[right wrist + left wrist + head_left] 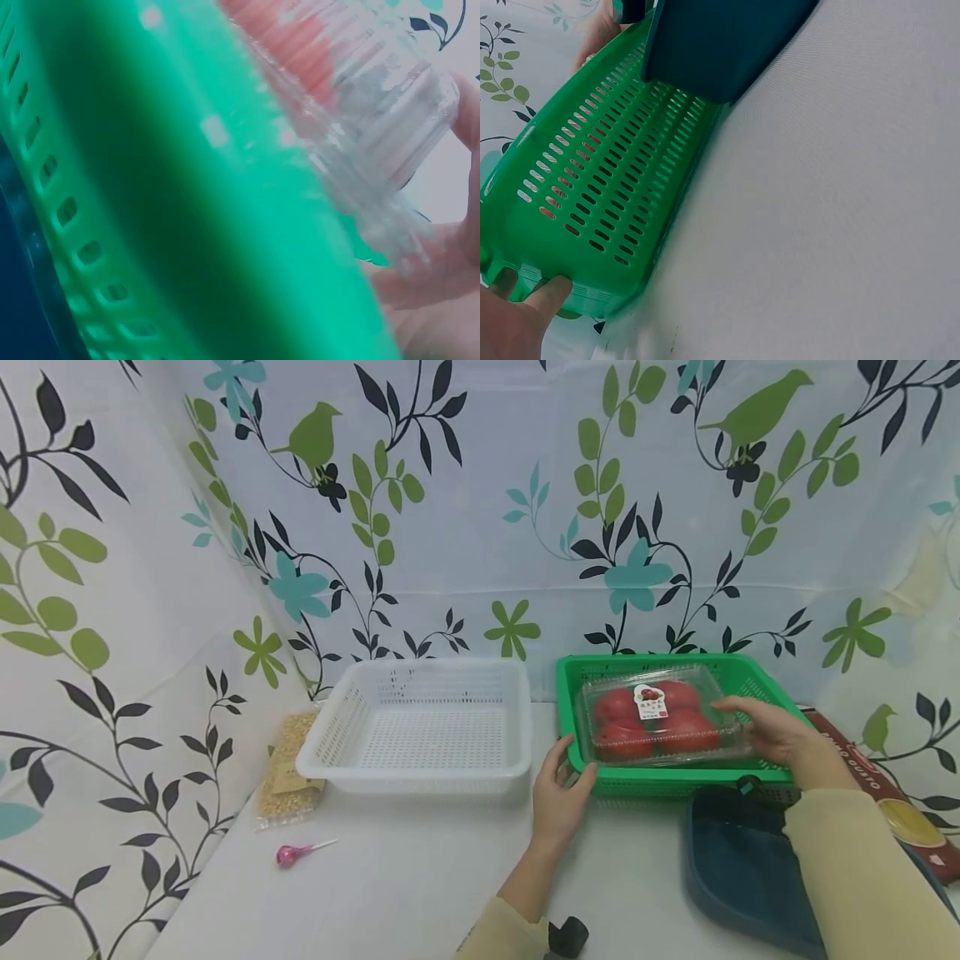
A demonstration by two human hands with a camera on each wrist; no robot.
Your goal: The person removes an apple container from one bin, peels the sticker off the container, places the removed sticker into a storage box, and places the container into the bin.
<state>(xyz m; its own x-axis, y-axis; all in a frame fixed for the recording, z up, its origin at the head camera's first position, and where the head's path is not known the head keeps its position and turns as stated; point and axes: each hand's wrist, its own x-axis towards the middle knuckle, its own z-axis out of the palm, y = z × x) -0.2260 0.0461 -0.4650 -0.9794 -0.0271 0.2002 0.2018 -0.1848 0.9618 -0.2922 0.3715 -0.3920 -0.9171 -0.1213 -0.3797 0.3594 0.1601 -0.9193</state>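
Observation:
A clear plastic box of red tomatoes (pixel 650 702) with a white label lies tilted in the green basket (pixel 637 774). My right hand (pixel 783 735) grips the box's right end, thumb and fingers on either side of the clear plastic in the right wrist view. At the basket's left end my left hand (pixel 558 806) holds the rim. The left wrist view shows its fingers (pixel 549 296) against the basket's slotted end. Red shows through the slots of the basket's side there.
To the left stands a white basket (pixel 412 785), beside a bag of yellow grains (pixel 288 768). A pink lollipop (pixel 288 856) lies in front. A dark blue bin (pixel 742 868) sits before the green basket, and a dark red package (pixel 911 814) lies on the right.

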